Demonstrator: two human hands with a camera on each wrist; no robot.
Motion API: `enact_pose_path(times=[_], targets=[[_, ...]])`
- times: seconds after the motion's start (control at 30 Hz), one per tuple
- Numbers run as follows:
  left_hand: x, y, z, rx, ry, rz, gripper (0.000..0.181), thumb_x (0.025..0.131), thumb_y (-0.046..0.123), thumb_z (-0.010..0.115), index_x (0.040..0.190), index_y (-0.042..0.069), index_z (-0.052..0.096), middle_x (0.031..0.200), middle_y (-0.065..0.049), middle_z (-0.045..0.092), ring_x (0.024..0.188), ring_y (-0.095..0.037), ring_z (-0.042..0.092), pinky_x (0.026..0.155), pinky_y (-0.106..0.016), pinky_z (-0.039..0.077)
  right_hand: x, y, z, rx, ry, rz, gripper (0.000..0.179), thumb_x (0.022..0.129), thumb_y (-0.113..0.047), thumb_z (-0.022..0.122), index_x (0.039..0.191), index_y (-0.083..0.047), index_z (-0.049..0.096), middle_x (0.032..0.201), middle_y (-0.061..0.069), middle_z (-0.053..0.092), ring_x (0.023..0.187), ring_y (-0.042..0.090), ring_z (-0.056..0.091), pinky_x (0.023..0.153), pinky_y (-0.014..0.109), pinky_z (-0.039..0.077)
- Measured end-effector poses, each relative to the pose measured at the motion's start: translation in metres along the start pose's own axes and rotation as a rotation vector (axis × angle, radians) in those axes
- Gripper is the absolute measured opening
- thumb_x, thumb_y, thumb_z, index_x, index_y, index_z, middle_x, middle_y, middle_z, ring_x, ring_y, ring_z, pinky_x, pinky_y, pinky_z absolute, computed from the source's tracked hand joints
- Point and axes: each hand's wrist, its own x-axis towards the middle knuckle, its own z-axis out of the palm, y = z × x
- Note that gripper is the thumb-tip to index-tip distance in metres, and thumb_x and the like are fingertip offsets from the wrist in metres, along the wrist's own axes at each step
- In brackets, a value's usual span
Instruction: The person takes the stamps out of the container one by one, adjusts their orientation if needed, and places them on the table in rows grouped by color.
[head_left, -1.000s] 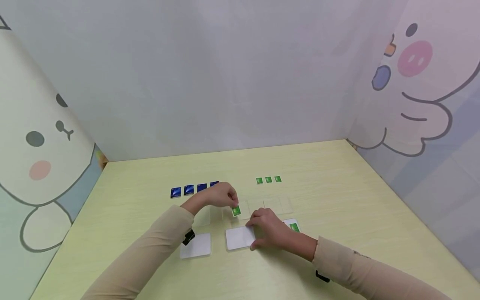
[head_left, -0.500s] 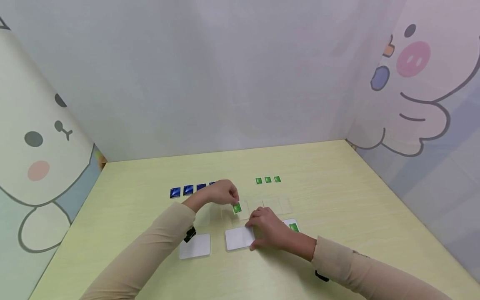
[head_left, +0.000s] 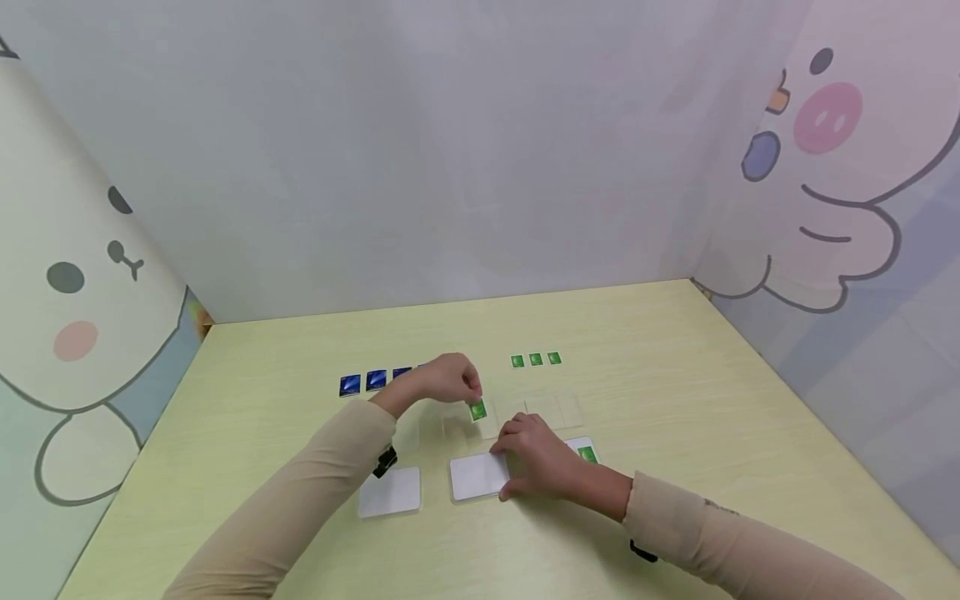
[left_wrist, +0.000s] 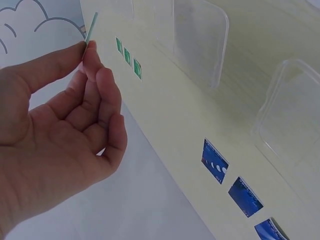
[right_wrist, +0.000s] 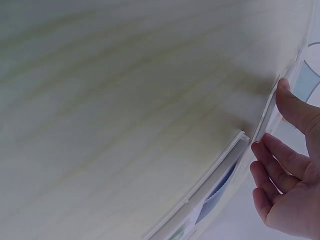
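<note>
I see the left hand (head_left: 450, 379) pinching a green stamp (head_left: 478, 411) between thumb and fingertips, just beyond the white case (head_left: 474, 478); the right hand (head_left: 543, 457) grips that case at its right end, thumb on the near edge, fingertips on the far one. Over the last second the left hand has brought the stamp slightly rightward and farther beyond the white case, though I can't tell how much of that is lifting; the right hand has stayed put. To me that reads as the stamp being carried, not yet laid down, with the white case steadied meanwhile. Working outward, a third case (head_left: 582, 441) bearing green sits right of the white case, partly behind the right hand, and another white card (head_left: 390, 493) lies to its left. Beyond the white case come clear covers (left_wrist: 200, 45), then, farther over the desk (head_left: 645, 350), blue stamps (head_left: 377, 380) to its left and three small green stamps (head_left: 536, 359) to its right. The head view gives me the held stamp's green face; the left wrist view shows it nearly edge-on, but makes the pinch and the covers' raised rims plain. Only from the right wrist do I get a bluish piece (right_wrist: 215, 196) with a toothed edge in the neighbouring case.
</note>
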Motion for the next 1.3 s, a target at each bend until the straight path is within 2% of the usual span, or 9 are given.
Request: enact_pose_path(times=[0.8, 1.3], targets=[[0.009, 0.009, -0.007, 0.019, 0.004, -0.019, 0.011, 0.090, 0.014, 0.065, 0.086, 0.006, 0.071, 0.080, -0.001, 0.063, 0.073, -0.012, 0.048, 0.063, -0.021, 0.039, 0.000, -0.001, -0.001, -0.001, -0.006, 0.005, 0.054, 0.061, -0.045, 0.087, 0.101, -0.012, 0.074, 0.098, -0.003, 0.066, 0.097, 0.013, 0.053, 0.089, 0.032, 0.043], [0.028, 0.010, -0.008, 0.019, 0.001, -0.052, 0.011, 0.090, 0.016, 0.065, 0.087, 0.007, 0.071, 0.079, 0.001, 0.060, 0.076, -0.013, 0.047, 0.067, -0.023, 0.038, 0.002, 0.000, 0.000, 0.011, -0.020, 0.010, 0.053, 0.062, -0.045, 0.087, 0.102, -0.012, 0.073, 0.099, -0.003, 0.067, 0.097, 0.013, 0.053, 0.090, 0.033, 0.043]])
